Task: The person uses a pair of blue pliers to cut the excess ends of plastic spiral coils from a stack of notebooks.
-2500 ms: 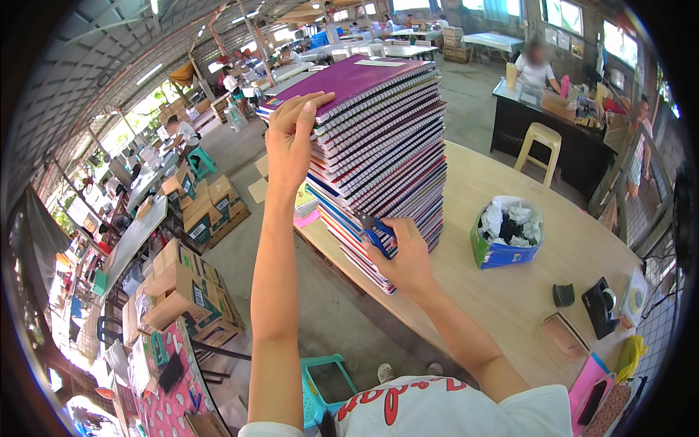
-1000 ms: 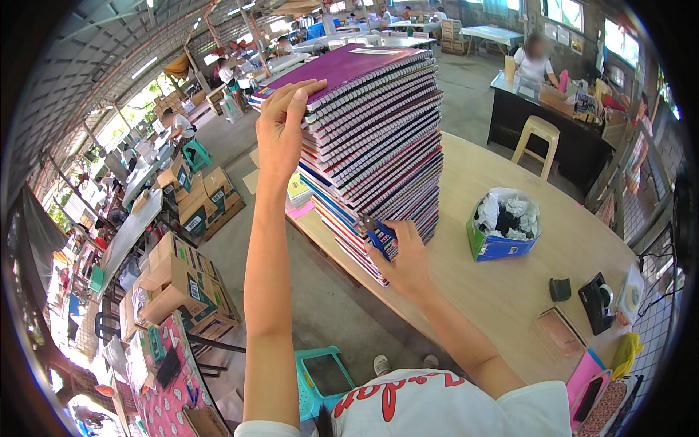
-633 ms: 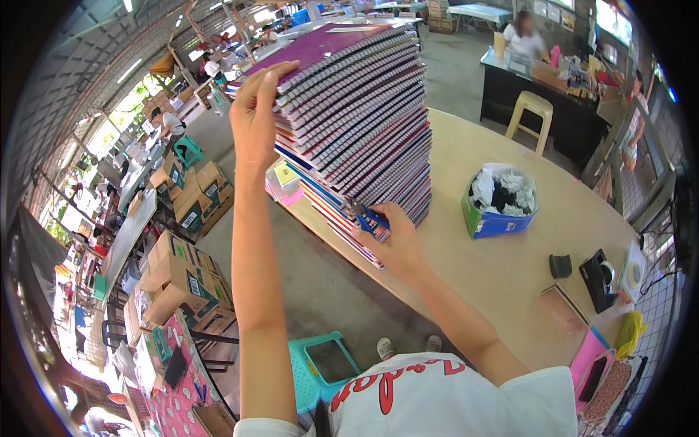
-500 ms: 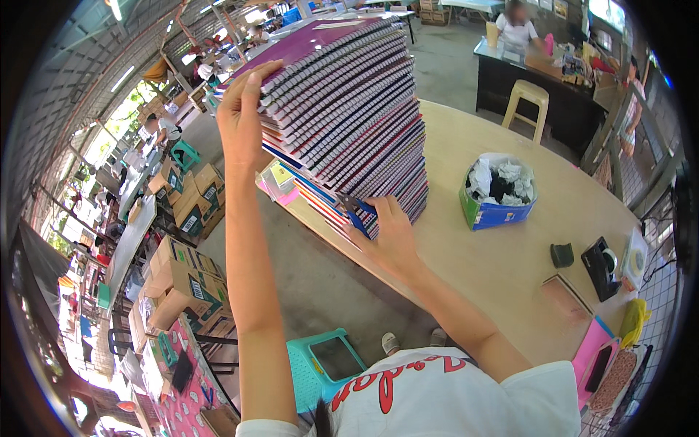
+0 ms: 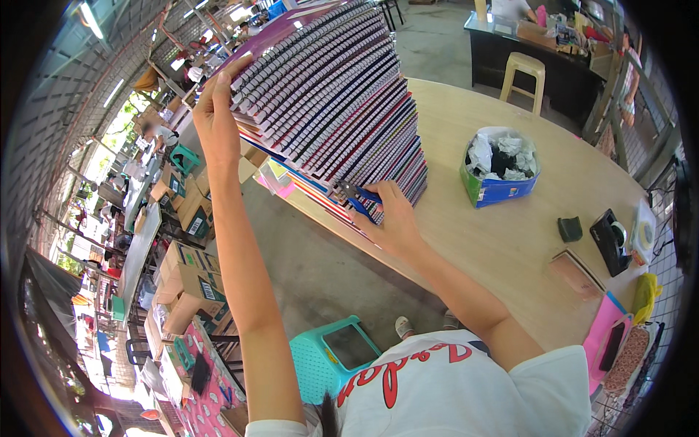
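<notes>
A tall, leaning stack of spiral-bound notebooks (image 5: 331, 102) stands at the table's near left edge, its wire coils turned toward me. My left hand (image 5: 218, 127) is up at the top left corner of the stack, fingers bent over the purple top cover and thumb by the coils. Low on the stack, my right hand (image 5: 397, 224) is closed round blue-handled pliers (image 5: 355, 193). Their metal jaws are at the coil ends of the lower notebooks; whether they grip a wire is too small to tell.
On the pale table (image 5: 444, 247) stands an open box (image 5: 502, 191) with crumpled plastic. A black tape dispenser (image 5: 610, 244) and a dark small block (image 5: 570, 229) lie at the right. A teal stool (image 5: 320, 364) is below me; cartons (image 5: 193, 284) are piled at the left.
The view has shifted a little. The pliers' jaws, hidden more among the coils before, now show more, with the handles slightly apart. My left hand keeps to the stack's top corner.
</notes>
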The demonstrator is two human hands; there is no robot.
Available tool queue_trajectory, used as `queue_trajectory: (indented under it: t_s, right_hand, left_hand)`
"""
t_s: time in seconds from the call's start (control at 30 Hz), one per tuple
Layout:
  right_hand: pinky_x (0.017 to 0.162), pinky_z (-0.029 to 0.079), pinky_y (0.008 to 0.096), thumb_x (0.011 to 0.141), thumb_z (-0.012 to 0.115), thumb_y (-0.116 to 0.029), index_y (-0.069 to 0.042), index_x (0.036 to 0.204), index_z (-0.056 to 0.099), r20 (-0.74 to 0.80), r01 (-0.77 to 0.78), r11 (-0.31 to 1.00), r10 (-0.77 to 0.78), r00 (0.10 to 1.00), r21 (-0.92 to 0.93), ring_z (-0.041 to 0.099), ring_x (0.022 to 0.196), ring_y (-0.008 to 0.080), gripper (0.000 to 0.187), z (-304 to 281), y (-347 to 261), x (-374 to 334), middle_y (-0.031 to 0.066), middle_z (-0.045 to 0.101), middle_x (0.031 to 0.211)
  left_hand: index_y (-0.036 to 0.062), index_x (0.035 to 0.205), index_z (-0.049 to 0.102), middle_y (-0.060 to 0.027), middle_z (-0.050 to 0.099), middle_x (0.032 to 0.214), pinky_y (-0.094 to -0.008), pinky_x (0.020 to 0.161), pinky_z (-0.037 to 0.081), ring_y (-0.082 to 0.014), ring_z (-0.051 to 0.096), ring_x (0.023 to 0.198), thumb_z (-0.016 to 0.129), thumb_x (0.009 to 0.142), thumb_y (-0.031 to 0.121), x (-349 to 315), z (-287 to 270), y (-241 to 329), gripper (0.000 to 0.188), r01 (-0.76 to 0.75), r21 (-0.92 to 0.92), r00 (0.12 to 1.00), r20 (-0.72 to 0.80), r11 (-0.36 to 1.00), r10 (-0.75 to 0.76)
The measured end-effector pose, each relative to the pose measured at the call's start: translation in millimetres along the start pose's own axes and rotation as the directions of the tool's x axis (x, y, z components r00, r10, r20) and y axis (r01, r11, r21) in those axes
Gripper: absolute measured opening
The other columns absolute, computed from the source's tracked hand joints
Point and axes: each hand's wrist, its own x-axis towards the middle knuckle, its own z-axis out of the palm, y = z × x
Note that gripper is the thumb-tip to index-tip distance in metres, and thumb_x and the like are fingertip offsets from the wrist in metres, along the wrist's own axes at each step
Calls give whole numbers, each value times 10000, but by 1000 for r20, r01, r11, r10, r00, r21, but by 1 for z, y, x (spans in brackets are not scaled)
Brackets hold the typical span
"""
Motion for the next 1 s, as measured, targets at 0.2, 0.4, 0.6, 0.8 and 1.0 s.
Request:
queue_trajectory:
  t_s: [0.2,0.4,0.6,0.8,1.0]
  right_hand:
    - [651,504,410,811,741,-283,10,1022,610,-5,53,999,-53,999,5,631,775,288,384,7,6,-4,153,624,913]
    - [626,500,365,828,737,-334,19,998,615,81,-119,968,103,991,221,615,724,232,410,2,5,-5,136,622,820]
    - [662,494,391,789,782,-294,13,968,605,-93,129,989,-135,986,-67,590,687,248,397,12,9,-12,131,587,873]
    - [564,477,329,811,744,-246,37,904,603,616,-715,489,379,690,500,617,754,218,330,4,21,11,160,618,893]
    - [590,498,356,764,778,-251,20,1010,620,-16,72,995,-71,997,72,635,791,272,398,-1,17,-7,154,617,904]
  left_hand:
    - [-21,1134,707,-109,691,1151,-319,1020,402,-187,601,1098,422,1021,287,0,0,-2,435,3,16,1000,15,1000,-3]
    - [-25,1150,701,-117,681,1196,-355,1088,357,-215,582,1181,401,1021,329,1,0,-1,482,7,38,999,36,999,-8]
    - [-21,1117,713,-94,703,1111,-281,946,449,-147,619,1021,450,1019,238,0,1,1,382,-17,-20,1000,-7,1000,17]
    - [-26,1117,710,-94,706,1111,-285,946,452,-149,623,1022,452,1024,233,-1,0,1,377,-49,-3,999,-11,999,49]
    - [-20,1115,713,-98,708,1110,-285,946,452,-150,625,1015,441,1031,234,0,1,0,382,-51,-30,999,1,998,51]
